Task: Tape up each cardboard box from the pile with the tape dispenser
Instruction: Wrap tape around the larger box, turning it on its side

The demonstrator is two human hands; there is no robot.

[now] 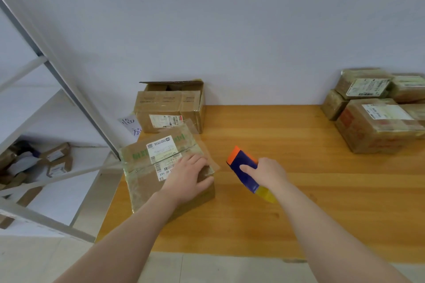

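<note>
A closed cardboard box [147, 167] with a white shipping label and clear tape across its top lies at the left end of the wooden table [299, 167]. My left hand [188, 177] rests on the box's right top edge, fingers curled over the corner. To its right my right hand [269, 174] grips a tape dispenser [246, 167] with a blue body, an orange front end and a yellow rear part, held just above the table and apart from the box.
Behind the near box stands a second box [170, 108] with its top flap open, against the wall. A stack of several taped boxes [377, 119] fills the table's far right. A metal shelf frame [69, 99] with small boxes stands left of the table.
</note>
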